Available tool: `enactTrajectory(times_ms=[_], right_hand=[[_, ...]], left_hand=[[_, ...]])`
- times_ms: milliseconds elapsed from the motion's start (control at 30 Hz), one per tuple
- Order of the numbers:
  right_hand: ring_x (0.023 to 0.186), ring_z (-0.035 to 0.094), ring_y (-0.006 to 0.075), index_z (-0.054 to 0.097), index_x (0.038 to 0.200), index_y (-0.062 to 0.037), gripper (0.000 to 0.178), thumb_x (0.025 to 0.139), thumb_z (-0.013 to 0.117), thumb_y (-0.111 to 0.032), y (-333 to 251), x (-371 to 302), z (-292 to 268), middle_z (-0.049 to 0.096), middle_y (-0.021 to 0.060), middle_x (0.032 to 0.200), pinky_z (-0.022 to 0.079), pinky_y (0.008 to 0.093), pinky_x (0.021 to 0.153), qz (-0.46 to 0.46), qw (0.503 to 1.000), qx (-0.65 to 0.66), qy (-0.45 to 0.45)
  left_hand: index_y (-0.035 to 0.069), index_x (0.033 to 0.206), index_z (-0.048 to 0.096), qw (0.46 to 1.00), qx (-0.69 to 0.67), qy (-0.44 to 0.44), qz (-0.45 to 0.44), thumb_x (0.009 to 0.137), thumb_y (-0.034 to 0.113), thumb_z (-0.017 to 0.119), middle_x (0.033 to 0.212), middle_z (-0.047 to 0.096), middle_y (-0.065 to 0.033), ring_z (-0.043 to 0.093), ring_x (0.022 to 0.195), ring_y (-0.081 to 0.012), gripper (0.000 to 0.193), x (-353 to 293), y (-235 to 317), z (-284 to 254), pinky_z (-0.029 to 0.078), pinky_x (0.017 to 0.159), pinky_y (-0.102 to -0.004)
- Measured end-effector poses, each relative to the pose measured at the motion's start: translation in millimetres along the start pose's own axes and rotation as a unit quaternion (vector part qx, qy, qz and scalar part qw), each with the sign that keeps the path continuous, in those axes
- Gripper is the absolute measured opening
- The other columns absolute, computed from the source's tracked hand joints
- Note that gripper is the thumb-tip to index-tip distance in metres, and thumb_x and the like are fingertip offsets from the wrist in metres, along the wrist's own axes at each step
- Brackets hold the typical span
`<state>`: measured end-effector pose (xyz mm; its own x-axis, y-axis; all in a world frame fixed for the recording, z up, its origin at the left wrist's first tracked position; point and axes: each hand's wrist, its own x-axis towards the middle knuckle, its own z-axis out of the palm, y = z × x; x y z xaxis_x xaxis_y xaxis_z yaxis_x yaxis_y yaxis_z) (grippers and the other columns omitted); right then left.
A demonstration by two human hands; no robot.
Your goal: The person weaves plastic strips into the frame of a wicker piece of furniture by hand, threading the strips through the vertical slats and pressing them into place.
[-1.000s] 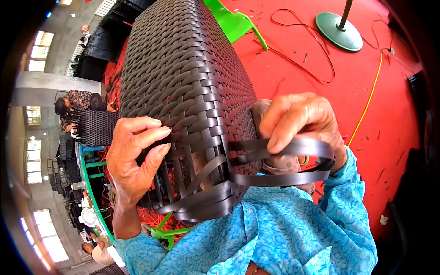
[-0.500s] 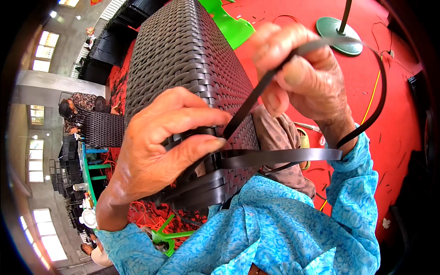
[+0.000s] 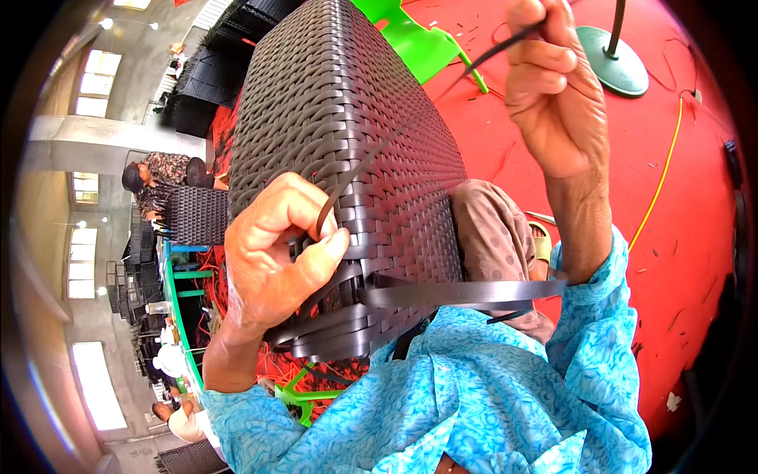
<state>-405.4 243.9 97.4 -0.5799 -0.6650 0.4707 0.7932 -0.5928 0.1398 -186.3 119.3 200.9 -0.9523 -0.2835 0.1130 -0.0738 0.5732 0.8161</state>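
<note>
Before me lies a long dark-brown woven piece of furniture [image 3: 308, 118], its near end partly unwoven. My left hand [image 3: 288, 245] rests at its upper corner, thumb and forefinger pinching a dark flat weaving strip [image 3: 335, 197]. Raised at the upper right, my right hand [image 3: 557, 87] is closed on a stretch of dark strip that shows blurred as it runs down toward the woven side. A wider loop of strip [image 3: 458, 294] sticks out from the near end toward my right forearm, below the right hand.
A bright green plastic chair [image 3: 410, 39] stands beyond the weave on the red floor [image 3: 632, 158]. A round green stand base [image 3: 612, 63] is at the upper right, near a yellow cord [image 3: 663, 182]. Another person [image 3: 162, 178] sits by a woven piece at the left.
My right hand has moved up and away, drawing the strip out; the big loop around my right wrist is gone. My left hand has shifted slightly down along the corner with its pinch closed.
</note>
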Motion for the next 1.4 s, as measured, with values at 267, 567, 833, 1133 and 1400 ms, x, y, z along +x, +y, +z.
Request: enactTrajectory(times_ms=[267, 567, 833, 1133, 1400], right_hand=[[0.073, 0.057, 0.0095, 0.058, 0.113, -0.0017, 0.024, 0.095, 0.049, -0.015, -13.9, -31.4, -64.4, 0.058, 0.0066, 0.102, 0.049, 0.0216, 0.062, 0.002, 0.995, 0.098, 0.035], [0.079, 0.056, 0.0133, 0.053, 0.117, 0.0008, 0.026, 0.097, 0.043, -0.014, -19.8, -56.5, -82.2, 0.054, 0.0083, 0.103, 0.053, 0.0249, 0.066, -0.012, 0.98, 0.188, 0.07], [0.087, 0.056, 0.0158, 0.052, 0.118, -0.0001, 0.025, 0.096, 0.045, -0.007, -32.4, -69.9, -66.3, 0.053, 0.0077, 0.105, 0.053, 0.0276, 0.075, -0.025, 0.983, 0.178, 0.034], [0.088, 0.056, 0.0156, 0.052, 0.12, -0.0013, 0.026, 0.095, 0.045, -0.007, -44.9, -84.3, -48.4, 0.054, 0.0076, 0.106, 0.053, 0.0276, 0.073, -0.038, 0.986, 0.158, 0.046], [0.086, 0.056, 0.0146, 0.051, 0.123, -0.0026, 0.028, 0.096, 0.045, -0.008, -36.4, -94.4, -41.8, 0.054, 0.0058, 0.107, 0.053, 0.0265, 0.074, -0.036, 0.991, 0.112, 0.067]], left_hand=[[0.004, 0.067, 0.054, 0.996, 0.05, -0.005, 0.07, 0.067, -0.001, 0.063, 0.074, 0.055, -0.0055, 0.052, 0.069, -0.0146, 0.011, -1.4, -10.4, -11.0, 0.041, 0.064, -0.0266], [0.004, 0.066, 0.054, 0.996, 0.053, -0.022, 0.065, 0.065, 0.002, 0.065, 0.073, 0.056, -0.0053, 0.053, 0.069, -0.0148, 0.011, 0.3, -8.3, -13.2, 0.041, 0.063, -0.0271], [0.005, 0.067, 0.054, 0.999, 0.008, -0.018, 0.05, 0.066, 0.001, 0.065, 0.074, 0.054, -0.0042, 0.052, 0.07, -0.0132, 0.012, 0.9, -6.8, -11.7, 0.04, 0.065, -0.0263], [0.004, 0.071, 0.055, 0.997, 0.024, -0.019, 0.069, 0.068, 0.0, 0.065, 0.077, 0.053, -0.0042, 0.052, 0.074, -0.0139, 0.011, -6.0, -9.8, -18.2, 0.041, 0.067, -0.027], [0.004, 0.075, 0.054, 0.994, 0.075, 0.043, 0.067, 0.069, 0.003, 0.065, 0.087, 0.057, -0.01, 0.056, 0.08, -0.0187, 0.013, -26.4, -20.3, -25.2, 0.044, 0.074, -0.0299]])
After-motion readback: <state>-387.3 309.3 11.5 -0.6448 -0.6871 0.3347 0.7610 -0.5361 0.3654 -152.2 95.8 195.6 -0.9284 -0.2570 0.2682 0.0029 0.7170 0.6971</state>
